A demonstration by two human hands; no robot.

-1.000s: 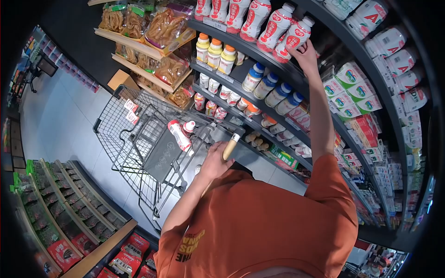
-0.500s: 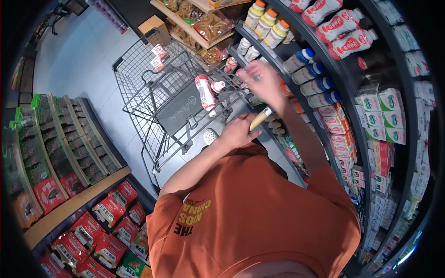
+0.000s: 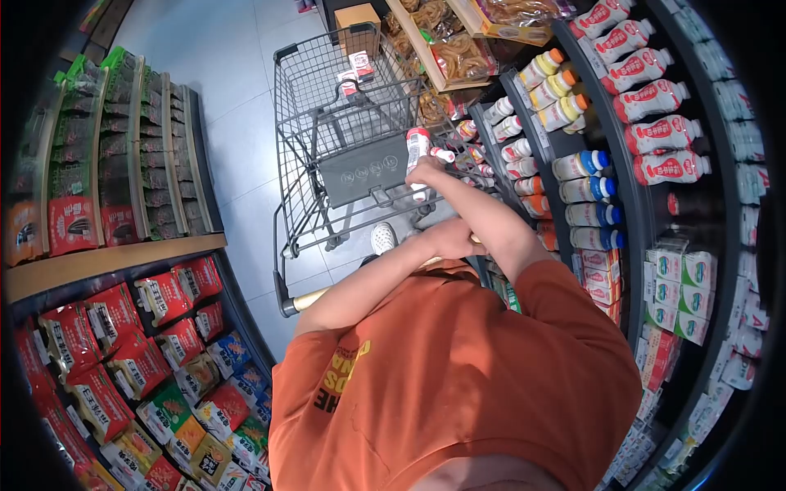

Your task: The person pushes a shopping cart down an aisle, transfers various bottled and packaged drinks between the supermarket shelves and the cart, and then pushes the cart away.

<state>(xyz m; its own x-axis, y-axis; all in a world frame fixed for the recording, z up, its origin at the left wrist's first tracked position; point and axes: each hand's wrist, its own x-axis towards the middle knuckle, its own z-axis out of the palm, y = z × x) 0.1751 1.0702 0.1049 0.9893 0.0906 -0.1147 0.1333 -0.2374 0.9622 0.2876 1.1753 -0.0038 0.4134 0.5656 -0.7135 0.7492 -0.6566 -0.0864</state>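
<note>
My left hand (image 3: 453,238) is wrapped round the pale yellow handle (image 3: 311,299) of a wire shopping cart (image 3: 311,114). My right hand (image 3: 424,169) reaches over the cart's near end, its fingers closed at the lower part of a red-and-white bottle (image 3: 418,146). That bottle lies over the grey child-seat panel (image 3: 360,170). Beside it, a second red-and-white bottle (image 3: 443,154) shows only in part. Two small red-and-white packs (image 3: 360,64) sit farther inside the cart.
On the right, dark shelves hold red-and-white bottles (image 3: 651,100), blue-capped bottles (image 3: 583,190) and green-and-white cartons (image 3: 681,282). Bagged snacks (image 3: 463,61) stand beyond the cart. At left is a rack of packets (image 3: 70,221), with red bags (image 3: 139,364) below. A white shoe (image 3: 383,238) shows under the cart.
My right hand has left a bottle on the upper shelf and come down to the bottle in the cart. My left hand stays on the handle. The view has swung right.
</note>
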